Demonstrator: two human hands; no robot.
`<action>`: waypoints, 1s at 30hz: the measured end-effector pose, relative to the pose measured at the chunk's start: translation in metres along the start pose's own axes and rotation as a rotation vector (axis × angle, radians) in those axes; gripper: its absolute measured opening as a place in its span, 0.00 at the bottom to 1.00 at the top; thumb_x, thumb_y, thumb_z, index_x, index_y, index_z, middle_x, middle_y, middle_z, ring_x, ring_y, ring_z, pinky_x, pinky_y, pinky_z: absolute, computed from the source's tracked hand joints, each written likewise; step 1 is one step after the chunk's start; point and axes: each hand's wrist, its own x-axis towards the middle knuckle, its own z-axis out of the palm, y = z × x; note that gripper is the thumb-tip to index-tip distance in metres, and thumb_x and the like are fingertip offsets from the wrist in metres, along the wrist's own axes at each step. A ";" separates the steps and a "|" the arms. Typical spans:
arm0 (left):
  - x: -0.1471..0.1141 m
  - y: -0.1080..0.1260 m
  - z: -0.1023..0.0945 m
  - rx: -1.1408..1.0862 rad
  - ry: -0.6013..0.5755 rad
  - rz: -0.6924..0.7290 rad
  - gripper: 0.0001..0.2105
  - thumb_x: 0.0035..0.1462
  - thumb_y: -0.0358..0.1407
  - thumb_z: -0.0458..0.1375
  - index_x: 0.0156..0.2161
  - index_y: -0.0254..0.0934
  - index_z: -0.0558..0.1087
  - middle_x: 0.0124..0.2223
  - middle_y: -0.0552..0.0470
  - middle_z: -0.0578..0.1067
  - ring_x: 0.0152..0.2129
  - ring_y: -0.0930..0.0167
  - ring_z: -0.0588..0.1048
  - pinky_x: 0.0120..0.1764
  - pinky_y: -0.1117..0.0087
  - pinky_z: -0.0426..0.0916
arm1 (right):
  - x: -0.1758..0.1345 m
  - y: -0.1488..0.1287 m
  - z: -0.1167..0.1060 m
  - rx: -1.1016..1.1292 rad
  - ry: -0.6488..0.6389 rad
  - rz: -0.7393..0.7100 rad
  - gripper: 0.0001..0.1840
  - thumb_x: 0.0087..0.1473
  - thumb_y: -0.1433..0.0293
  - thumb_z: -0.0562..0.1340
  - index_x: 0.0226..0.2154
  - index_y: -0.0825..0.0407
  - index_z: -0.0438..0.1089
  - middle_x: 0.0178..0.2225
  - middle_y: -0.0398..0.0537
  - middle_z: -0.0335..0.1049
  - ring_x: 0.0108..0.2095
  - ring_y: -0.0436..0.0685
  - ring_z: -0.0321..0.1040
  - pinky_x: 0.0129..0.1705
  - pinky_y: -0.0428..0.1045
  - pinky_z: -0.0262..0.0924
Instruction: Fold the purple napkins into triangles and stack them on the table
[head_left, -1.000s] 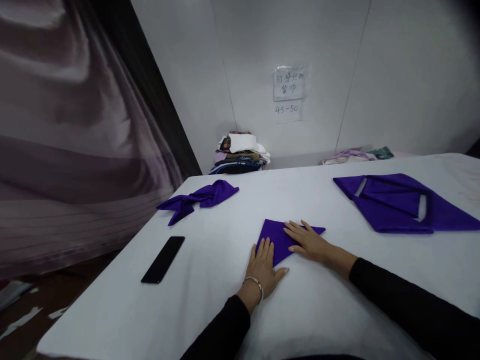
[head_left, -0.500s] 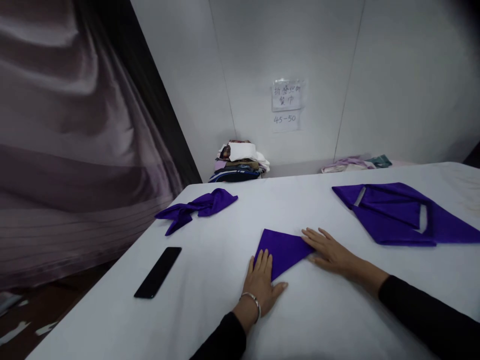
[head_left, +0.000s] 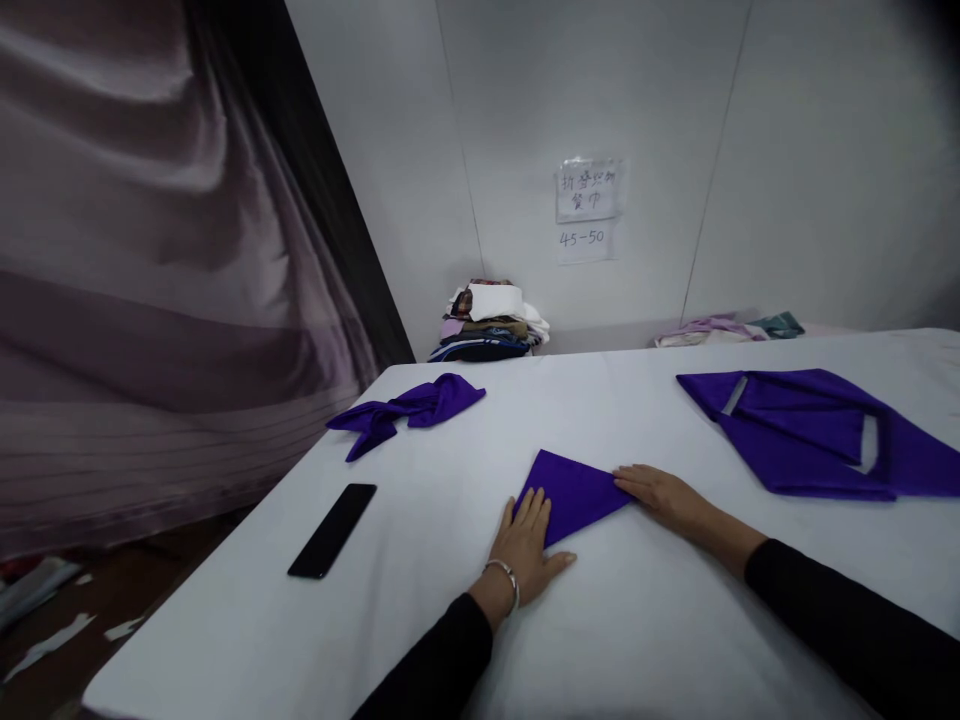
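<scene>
A purple cloth napkin [head_left: 579, 492], folded into a flat pointed shape, lies on the white table in front of me. My left hand [head_left: 527, 540] rests flat over its left edge, fingers stretched out and thumb apart on the tabletop. At the right corner of the napkin is my right hand [head_left: 660, 492]; its fingers are drawn together on that tip and its thumb is hidden beneath.
A twisted purple cloth [head_left: 431, 402] lies at the back left, near a black phone [head_left: 332, 532]. To the right is another folded purple cloth [head_left: 806, 425]. Stacked clothes [head_left: 487, 325] sit behind the white table [head_left: 420, 640], below a paper sign [head_left: 589, 190]. A curtain [head_left: 150, 280] hangs left.
My right hand's spread fingers have come together on the napkin's right corner, and its thumb has gone out of sight. My left hand stays on the napkin. The view has shifted slightly left.
</scene>
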 end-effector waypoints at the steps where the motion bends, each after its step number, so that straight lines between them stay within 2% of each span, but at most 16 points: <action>1: 0.001 -0.004 -0.003 0.001 -0.008 0.029 0.37 0.54 0.57 0.37 0.62 0.33 0.44 0.65 0.43 0.44 0.61 0.63 0.39 0.60 0.53 0.36 | -0.003 -0.003 0.000 -0.010 0.001 0.012 0.22 0.57 0.75 0.47 0.51 0.51 0.64 0.52 0.52 0.64 0.52 0.58 0.61 0.53 0.58 0.57; 4: 0.001 -0.014 -0.013 0.013 -0.027 0.129 0.36 0.55 0.57 0.38 0.62 0.36 0.46 0.64 0.45 0.47 0.61 0.63 0.41 0.59 0.51 0.35 | -0.016 -0.016 0.001 -0.023 0.012 0.022 0.22 0.57 0.73 0.47 0.52 0.51 0.63 0.52 0.52 0.64 0.51 0.59 0.61 0.52 0.57 0.58; 7: 0.001 -0.010 -0.015 0.027 0.003 0.169 0.36 0.54 0.58 0.39 0.61 0.37 0.48 0.64 0.45 0.50 0.61 0.62 0.42 0.59 0.50 0.34 | -0.030 -0.026 0.004 -0.023 0.019 0.040 0.23 0.57 0.74 0.47 0.53 0.49 0.62 0.53 0.51 0.62 0.52 0.59 0.60 0.52 0.58 0.57; 11: 0.007 0.012 -0.005 0.010 0.076 0.146 0.37 0.54 0.58 0.38 0.62 0.35 0.48 0.64 0.45 0.48 0.61 0.63 0.41 0.60 0.53 0.37 | -0.039 -0.027 0.005 -0.027 -0.025 0.074 0.23 0.57 0.73 0.47 0.54 0.49 0.60 0.55 0.52 0.59 0.54 0.60 0.57 0.54 0.61 0.54; 14: 0.014 0.021 0.006 0.000 0.066 0.103 0.38 0.53 0.59 0.37 0.62 0.34 0.47 0.64 0.45 0.47 0.61 0.63 0.41 0.60 0.54 0.40 | -0.037 -0.032 -0.006 -0.046 -0.081 0.086 0.24 0.56 0.72 0.48 0.55 0.48 0.58 0.56 0.51 0.58 0.57 0.61 0.52 0.55 0.64 0.48; 17: 0.018 0.019 0.012 -0.005 0.055 0.078 0.39 0.53 0.60 0.37 0.62 0.34 0.46 0.65 0.45 0.46 0.61 0.62 0.41 0.60 0.53 0.40 | -0.021 -0.053 -0.021 -0.056 -0.081 0.119 0.25 0.56 0.67 0.51 0.57 0.49 0.56 0.58 0.53 0.53 0.59 0.64 0.45 0.57 0.66 0.41; 21: 0.018 0.018 0.012 -0.025 0.049 0.084 0.39 0.53 0.60 0.37 0.62 0.34 0.44 0.65 0.44 0.46 0.61 0.64 0.40 0.60 0.54 0.37 | 0.027 -0.091 -0.028 0.081 -0.111 0.084 0.30 0.57 0.58 0.50 0.60 0.50 0.49 0.61 0.52 0.46 0.62 0.60 0.37 0.60 0.62 0.36; 23: 0.018 0.020 0.009 -0.042 0.032 0.085 0.40 0.52 0.60 0.37 0.63 0.35 0.42 0.65 0.44 0.45 0.61 0.64 0.40 0.60 0.53 0.37 | 0.055 -0.100 -0.021 0.146 -0.139 0.091 0.32 0.58 0.54 0.47 0.60 0.52 0.47 0.62 0.52 0.43 0.62 0.58 0.34 0.60 0.60 0.34; 26: 0.019 0.023 0.007 -0.067 -0.006 0.061 0.41 0.51 0.61 0.37 0.62 0.33 0.44 0.64 0.43 0.46 0.61 0.63 0.40 0.60 0.54 0.37 | 0.085 -0.097 -0.002 0.183 -0.180 0.125 0.35 0.58 0.51 0.43 0.60 0.55 0.47 0.62 0.54 0.41 0.62 0.59 0.32 0.60 0.59 0.33; 30: 0.020 0.025 0.008 -0.106 -0.026 0.049 0.41 0.52 0.61 0.36 0.62 0.32 0.45 0.64 0.42 0.48 0.61 0.62 0.42 0.60 0.55 0.35 | 0.096 -0.077 0.022 0.168 -0.221 0.127 0.36 0.57 0.49 0.42 0.60 0.53 0.48 0.62 0.53 0.42 0.62 0.60 0.34 0.60 0.61 0.33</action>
